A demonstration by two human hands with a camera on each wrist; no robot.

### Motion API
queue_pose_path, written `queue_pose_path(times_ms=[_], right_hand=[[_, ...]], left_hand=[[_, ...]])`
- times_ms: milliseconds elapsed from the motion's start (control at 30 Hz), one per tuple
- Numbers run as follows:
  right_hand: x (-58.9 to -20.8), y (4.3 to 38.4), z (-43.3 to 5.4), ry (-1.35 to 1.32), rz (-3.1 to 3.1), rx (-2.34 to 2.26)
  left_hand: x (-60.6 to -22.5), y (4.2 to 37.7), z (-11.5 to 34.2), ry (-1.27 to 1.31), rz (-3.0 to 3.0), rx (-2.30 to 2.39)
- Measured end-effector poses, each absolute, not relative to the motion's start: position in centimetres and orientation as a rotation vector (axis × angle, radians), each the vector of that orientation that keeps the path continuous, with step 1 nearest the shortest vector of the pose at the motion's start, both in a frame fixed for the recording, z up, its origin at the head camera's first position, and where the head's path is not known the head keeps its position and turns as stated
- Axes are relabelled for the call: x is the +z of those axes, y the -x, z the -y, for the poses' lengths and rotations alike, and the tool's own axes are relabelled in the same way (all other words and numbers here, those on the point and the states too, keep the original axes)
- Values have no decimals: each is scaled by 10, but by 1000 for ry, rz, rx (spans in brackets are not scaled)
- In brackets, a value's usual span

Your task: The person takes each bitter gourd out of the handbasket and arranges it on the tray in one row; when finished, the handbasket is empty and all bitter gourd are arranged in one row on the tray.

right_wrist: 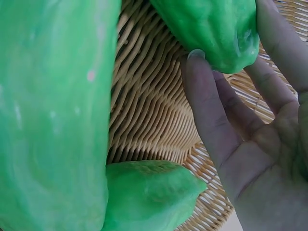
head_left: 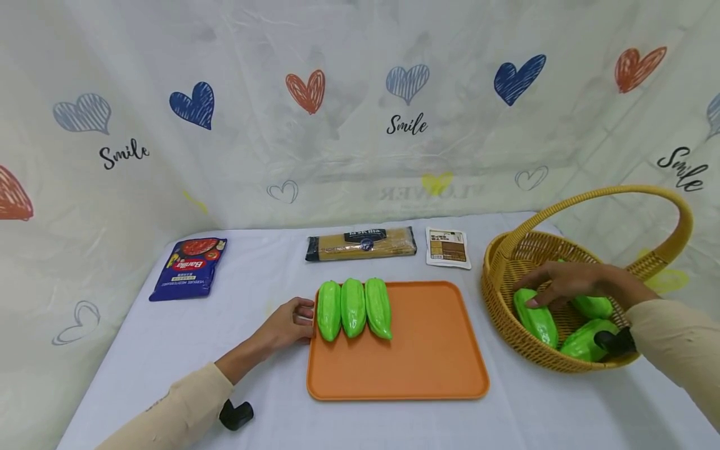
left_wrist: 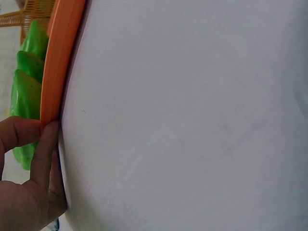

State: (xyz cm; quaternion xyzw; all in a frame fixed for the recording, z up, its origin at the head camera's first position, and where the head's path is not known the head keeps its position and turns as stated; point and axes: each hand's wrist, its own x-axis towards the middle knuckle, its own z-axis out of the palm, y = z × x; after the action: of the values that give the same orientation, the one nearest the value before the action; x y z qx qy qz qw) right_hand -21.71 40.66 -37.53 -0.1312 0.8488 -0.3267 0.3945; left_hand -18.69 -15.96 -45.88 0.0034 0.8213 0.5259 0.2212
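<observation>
An orange tray (head_left: 422, 356) lies in the middle of the table, with three ridged green gourds (head_left: 352, 309) side by side at its upper left. My left hand (head_left: 289, 322) pinches the tray's left rim between thumb and fingers, as the left wrist view also shows. Inside the wicker basket (head_left: 497, 312) on the right, my right hand (head_left: 574, 281) grips one end of a green gourd (head_left: 531, 315), thumb on one side and fingers on the other. Several more green gourds (head_left: 585, 340) lie around it in the basket, partly hidden by the hand and wrist.
The basket's tall handle (head_left: 607, 190) arches over the right arm. Behind the tray lie a pasta pack (head_left: 365, 244) and a small white-and-brown packet (head_left: 447, 247). A blue pouch (head_left: 189, 269) lies at the far left. A printed curtain (head_left: 349, 144) hangs behind the table.
</observation>
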Motion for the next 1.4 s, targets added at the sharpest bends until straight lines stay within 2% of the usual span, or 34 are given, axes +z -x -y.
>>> queue_pose_path(times_ms=[700,1400], right_hand=[[-359,217,-413,365,-2266,-859],[-338,202,-417,389,-2390,-874]], left_hand=[[-460,186,160,-16,-2279,1447],[-459,189,159,16,-2253,1471]])
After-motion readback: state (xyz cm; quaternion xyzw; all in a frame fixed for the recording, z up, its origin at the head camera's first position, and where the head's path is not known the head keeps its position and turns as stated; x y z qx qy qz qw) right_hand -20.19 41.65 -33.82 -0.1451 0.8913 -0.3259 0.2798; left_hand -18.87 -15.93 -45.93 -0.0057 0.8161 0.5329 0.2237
